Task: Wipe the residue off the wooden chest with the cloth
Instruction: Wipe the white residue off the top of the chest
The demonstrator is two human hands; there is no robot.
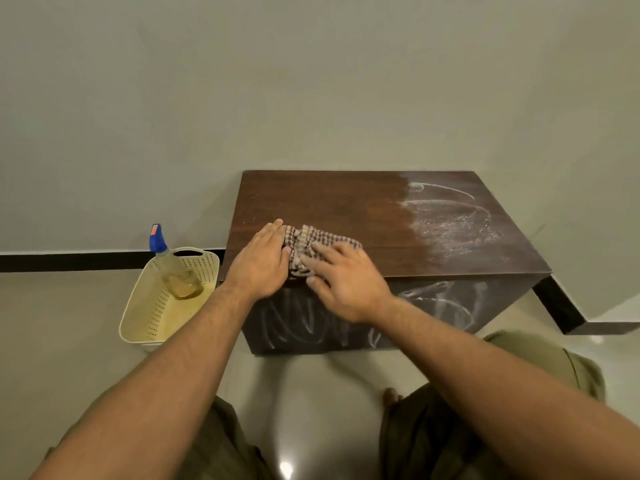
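Observation:
A dark wooden chest [363, 206] stands against the wall. White powdery residue [450, 220] covers the right part of its top, and white scrawls [304, 327] mark its front face. A checked brown cloth [311, 242] lies bunched on the top near the front left edge. My left hand [261, 263] rests flat beside the cloth's left end, fingers touching it. My right hand [343, 282] presses on the cloth from the right, fingers spread over it.
A cream perforated plastic basket [149, 313] sits on the floor left of the chest, with a spray bottle [173, 268] with a blue nozzle leaning in it. The wall is right behind the chest. A dark step edge [561, 306] runs at the right. My knees are below.

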